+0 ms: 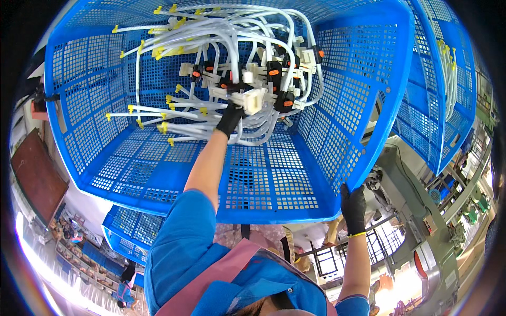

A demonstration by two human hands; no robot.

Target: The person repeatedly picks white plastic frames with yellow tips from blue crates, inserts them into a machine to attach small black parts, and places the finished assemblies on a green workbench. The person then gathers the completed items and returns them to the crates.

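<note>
In the grip of the left hand (230, 120), the white connector (254, 101) is smooth plastic; around that grip, the whitish tubes (234, 55) look like glossy plastic, their yellow end caps (163, 127) plastic too. By the right hand (354, 209), the perforated crate (263, 216) is shiny blue plastic. Both gloves (353, 203) look like matt black fabric; the shirt (184, 224) below is matt cloth

Left head-worn fisheye camera is looking down from close above into blue basket (274, 215), straight edges bowing.
</note>
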